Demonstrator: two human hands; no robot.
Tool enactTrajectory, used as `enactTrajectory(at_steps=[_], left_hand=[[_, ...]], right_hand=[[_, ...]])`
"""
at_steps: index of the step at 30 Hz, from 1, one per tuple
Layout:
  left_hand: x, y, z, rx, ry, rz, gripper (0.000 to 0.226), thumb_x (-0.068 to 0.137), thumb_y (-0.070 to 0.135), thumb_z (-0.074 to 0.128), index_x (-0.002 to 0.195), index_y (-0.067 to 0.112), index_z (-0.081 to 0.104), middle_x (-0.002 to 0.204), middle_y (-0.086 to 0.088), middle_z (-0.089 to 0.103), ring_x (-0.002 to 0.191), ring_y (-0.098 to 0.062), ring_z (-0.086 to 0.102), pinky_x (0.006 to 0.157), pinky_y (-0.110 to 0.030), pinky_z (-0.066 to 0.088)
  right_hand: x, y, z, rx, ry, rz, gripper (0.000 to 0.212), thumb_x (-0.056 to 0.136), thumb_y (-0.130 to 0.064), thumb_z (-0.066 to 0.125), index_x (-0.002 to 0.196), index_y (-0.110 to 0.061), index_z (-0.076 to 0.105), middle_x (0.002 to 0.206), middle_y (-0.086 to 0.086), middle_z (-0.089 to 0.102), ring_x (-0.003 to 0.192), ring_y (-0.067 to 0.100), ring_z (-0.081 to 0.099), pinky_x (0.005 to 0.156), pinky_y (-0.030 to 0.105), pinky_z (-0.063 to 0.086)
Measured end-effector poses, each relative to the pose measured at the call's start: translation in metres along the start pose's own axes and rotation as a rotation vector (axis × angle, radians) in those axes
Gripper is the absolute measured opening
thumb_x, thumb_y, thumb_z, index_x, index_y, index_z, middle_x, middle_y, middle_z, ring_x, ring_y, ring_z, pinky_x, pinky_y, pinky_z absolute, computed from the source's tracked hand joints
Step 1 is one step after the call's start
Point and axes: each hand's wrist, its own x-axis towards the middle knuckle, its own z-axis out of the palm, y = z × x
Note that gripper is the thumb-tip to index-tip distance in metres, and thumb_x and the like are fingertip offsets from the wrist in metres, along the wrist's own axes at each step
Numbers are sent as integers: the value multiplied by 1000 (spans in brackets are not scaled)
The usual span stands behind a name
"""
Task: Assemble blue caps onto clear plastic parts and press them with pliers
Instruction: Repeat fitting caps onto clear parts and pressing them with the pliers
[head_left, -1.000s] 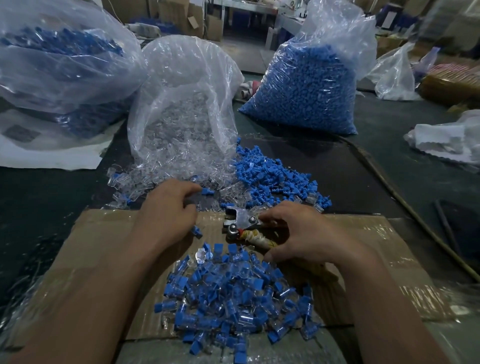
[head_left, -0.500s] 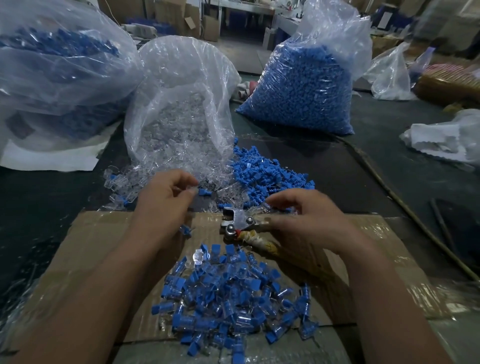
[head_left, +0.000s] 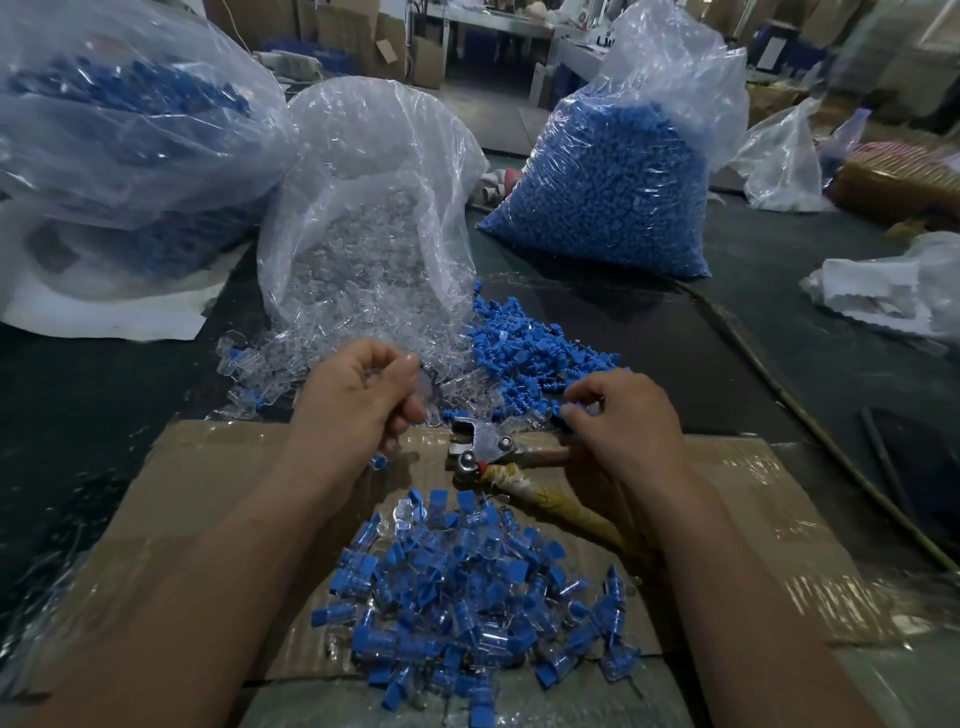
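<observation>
Your left hand (head_left: 358, 400) pinched a clear plastic part (head_left: 425, 388); your right hand (head_left: 626, 423) touched the loose blue plastic caps (head_left: 524, 353) beside grey metal pliers (head_left: 483, 448).

Two hands, left (head_left: 358, 400) and right (head_left: 623, 426). One pair of pliers (head_left: 488, 449). One cardboard sheet (head_left: 208, 483). Three large plastic bags: left bag (head_left: 119, 130), middle bag (head_left: 363, 208), right bag (head_left: 613, 192). Three loose heaps, pieces too many to count: clear parts (head_left: 270, 364), blue caps (head_left: 524, 348), capped pieces (head_left: 467, 597).
</observation>
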Motion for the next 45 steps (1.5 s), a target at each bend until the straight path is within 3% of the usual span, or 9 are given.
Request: enactTrajectory(at_steps=[5, 11, 16, 20, 24, 28, 35, 41, 45], left_hand=[[-1, -1, 1, 4, 6, 4, 6, 83, 12, 59, 79, 10, 61, 59, 1, 67, 48, -4, 56, 44, -15, 46], [0, -2, 0, 126, 4, 33, 11, 82, 5, 62, 75, 13, 62, 63, 2, 68, 54, -3, 60, 46, -13, 48], [-1, 1, -4, 287, -12, 57, 18, 78, 5, 67, 74, 22, 63, 72, 0, 67, 62, -6, 64, 50, -17, 49], [-1, 10, -21, 406, -195, 18, 21, 73, 1, 71, 74, 21, 65, 67, 2, 67, 57, 1, 64, 47, -7, 45], [0, 11, -26, 552, -341, -59, 21, 69, 6, 77, 76, 22, 67, 64, 2, 67, 54, -4, 62, 52, -13, 48], [0, 9, -23, 680, -351, -44, 25, 68, 7, 79, 73, 27, 65, 59, 9, 63, 53, 6, 58, 50, -5, 41], [-1, 13, -23, 835, -382, 57, 31, 71, 8, 76, 70, 35, 62, 66, 11, 62, 57, 12, 54, 52, -3, 40], [0, 12, -22, 793, -361, 76, 30, 75, 8, 73, 72, 34, 60, 65, 6, 66, 60, 2, 60, 55, -7, 43], [-4, 13, -23, 471, -310, 16, 22, 82, -2, 60, 83, 20, 59, 69, 0, 63, 59, -3, 63, 54, -12, 48]], right_hand=[[4, -2, 3, -84, -145, 38, 20, 83, -33, 65, 100, -24, 70, 102, -3, 67, 99, 17, 55, 91, 39, 45], [3, -1, 4, -95, -149, 40, 15, 85, -30, 62, 96, -24, 71, 99, -4, 67, 101, 17, 54, 94, 42, 43], [1, 2, 3, -41, -98, 16, 12, 87, -28, 61, 92, -23, 71, 94, -5, 67, 93, 14, 54, 91, 41, 44], [-1, 3, 2, 32, -32, 9, 10, 86, -26, 61, 88, -23, 71, 87, -10, 65, 81, 6, 51, 88, 37, 45], [-2, 2, 1, 68, 36, -27, 8, 86, -24, 62, 83, -24, 70, 79, -13, 57, 79, 6, 50, 79, 30, 43], [-5, 1, -2, 123, 101, -39, 8, 86, -23, 63, 78, -25, 63, 80, -13, 49, 80, 8, 50, 75, 27, 41], [-8, -3, -5, 209, 119, -61, 6, 87, -22, 61, 81, -24, 62, 75, -16, 53, 69, 0, 49, 66, 20, 37], [-11, -5, -8, 268, 123, -58, 9, 87, -21, 62, 79, -25, 61, 74, -21, 52, 70, -3, 51, 62, 9, 36], [-15, -11, -11, 367, 111, -54, 15, 86, -20, 62, 76, -31, 59, 73, -20, 56, 70, -4, 55, 60, 6, 40]])
